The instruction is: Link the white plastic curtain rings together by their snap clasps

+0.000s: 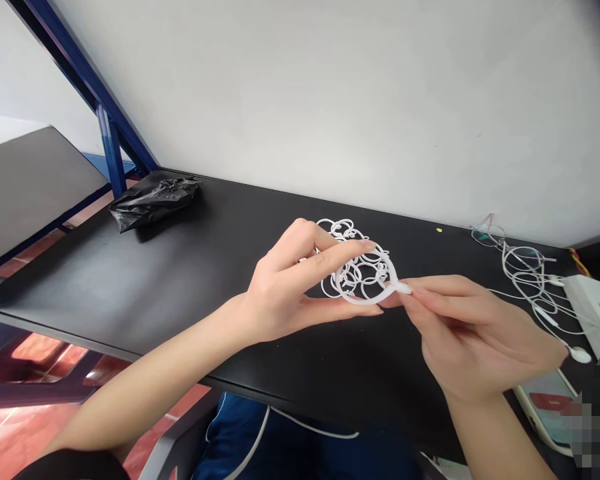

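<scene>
A large white plastic ring (394, 270) with several thin smaller white rings (351, 275) hanging on it is held above the black tabletop. My left hand (285, 287) grips it from the left, fingers along the top and thumb along the bottom. On the right, my right hand (473, 330) pinches the short white tab (403, 287) where the large ring's ends come together. The fingertips hide part of that tab. Some of the smaller rings are behind my left fingers.
A crumpled black plastic bag (155, 202) lies at the table's far left. To the right are eyeglasses (487, 235), tangled white earphones (580, 355), a white box (593, 307) and a phone (545, 407). A blue metal frame (111, 150) stands left; a pale wall (330, 100) rises behind.
</scene>
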A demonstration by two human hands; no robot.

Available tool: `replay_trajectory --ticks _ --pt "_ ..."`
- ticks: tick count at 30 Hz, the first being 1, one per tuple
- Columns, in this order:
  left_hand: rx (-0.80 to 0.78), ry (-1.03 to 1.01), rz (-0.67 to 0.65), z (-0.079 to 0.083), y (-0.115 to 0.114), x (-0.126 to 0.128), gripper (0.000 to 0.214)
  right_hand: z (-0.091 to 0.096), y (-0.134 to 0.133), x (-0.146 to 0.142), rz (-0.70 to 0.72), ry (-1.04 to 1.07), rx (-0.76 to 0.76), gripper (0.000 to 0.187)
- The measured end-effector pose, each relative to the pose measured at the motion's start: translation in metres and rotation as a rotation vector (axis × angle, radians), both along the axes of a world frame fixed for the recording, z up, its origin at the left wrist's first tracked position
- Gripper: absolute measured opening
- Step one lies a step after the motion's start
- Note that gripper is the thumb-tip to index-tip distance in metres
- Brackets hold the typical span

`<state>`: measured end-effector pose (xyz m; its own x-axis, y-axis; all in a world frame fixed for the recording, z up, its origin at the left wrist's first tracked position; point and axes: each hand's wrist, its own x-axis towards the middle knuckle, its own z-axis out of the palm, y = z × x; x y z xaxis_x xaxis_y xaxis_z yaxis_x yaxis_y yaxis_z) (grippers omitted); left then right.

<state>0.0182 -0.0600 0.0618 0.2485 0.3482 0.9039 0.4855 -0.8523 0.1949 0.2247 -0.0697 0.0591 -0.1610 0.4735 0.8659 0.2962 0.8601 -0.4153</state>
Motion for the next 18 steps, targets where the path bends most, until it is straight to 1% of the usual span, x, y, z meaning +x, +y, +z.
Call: replay_trajectory --ticks 5,9,14,18 --pt "0.0 0.002 0.013 -0.0006 0.0005 -0.0001 0.043 -0.0008 -0.001 0.0 -0.009 0.011 -0.02 0.042" --pt "0.004 0.0 0.007 -0.0007 0.0008 0.0001 0.042 -0.0021 -0.0004 0.0004 0.001 0.02 -0.003 0.04" --pt "-0.001 -0.007 -0.001 -0.0018 0.0015 0.0002 0.044 -0.0039 -0.0001 0.0001 -0.069 0.013 -0.014 0.03" --pt "0.001 -0.007 0.007 -0.0027 0.0018 0.0001 0.042 -0.0041 -0.0004 -0.0024 -0.07 0.022 -0.001 0.032"
